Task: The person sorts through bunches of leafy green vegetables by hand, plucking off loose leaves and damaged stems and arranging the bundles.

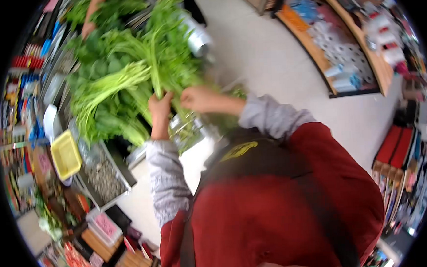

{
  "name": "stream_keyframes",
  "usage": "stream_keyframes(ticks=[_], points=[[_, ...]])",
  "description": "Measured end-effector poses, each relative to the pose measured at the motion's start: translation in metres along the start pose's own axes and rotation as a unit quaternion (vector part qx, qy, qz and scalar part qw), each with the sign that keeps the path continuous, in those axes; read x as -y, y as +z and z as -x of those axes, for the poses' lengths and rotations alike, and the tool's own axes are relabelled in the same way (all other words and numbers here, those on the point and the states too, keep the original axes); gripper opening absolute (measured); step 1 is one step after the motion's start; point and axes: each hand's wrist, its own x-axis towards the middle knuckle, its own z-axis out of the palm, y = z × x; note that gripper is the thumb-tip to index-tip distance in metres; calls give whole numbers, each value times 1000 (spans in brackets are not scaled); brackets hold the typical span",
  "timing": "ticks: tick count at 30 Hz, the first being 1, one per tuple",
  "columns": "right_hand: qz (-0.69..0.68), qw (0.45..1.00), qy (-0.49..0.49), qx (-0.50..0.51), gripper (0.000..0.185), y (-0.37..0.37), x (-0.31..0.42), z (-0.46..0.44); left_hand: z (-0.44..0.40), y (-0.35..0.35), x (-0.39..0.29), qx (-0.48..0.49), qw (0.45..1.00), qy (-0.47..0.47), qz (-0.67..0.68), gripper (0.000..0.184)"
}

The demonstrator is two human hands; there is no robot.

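Observation:
My left hand is closed around the lower end of an upright celery stalk, whose leafy top points away from me. Just to the right, my right hand is curled shut beside the leaves, slightly blurred. What lies in its fingers, if anything, is hidden. Both hands are over a heap of green vegetables. A pale green bunch of celery lies across the heap. Broad dark leaves are under it. Beneath my right hand, loose green bits are smeared by motion.
Another person's hand reaches into the greens at the far left. A yellow basket and a metal bin of small greyish shellfish-like pieces stand at left. A shelf with paper rolls is at right, beyond the pale floor.

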Motion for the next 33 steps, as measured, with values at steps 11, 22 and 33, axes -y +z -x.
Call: stream_keyframes(ticks=[11,22,33], points=[[-413,889,172,98,20,-11,27,-4,17,-11,-46,148,942,-109,279,16],[-390,898,103,173,21,-19,19,13,9,-7,-41,157,924,-121,328,12],[-240,956,95,136,18,-34,14,17,17,-1,-49,142,934,-111,307,11]])
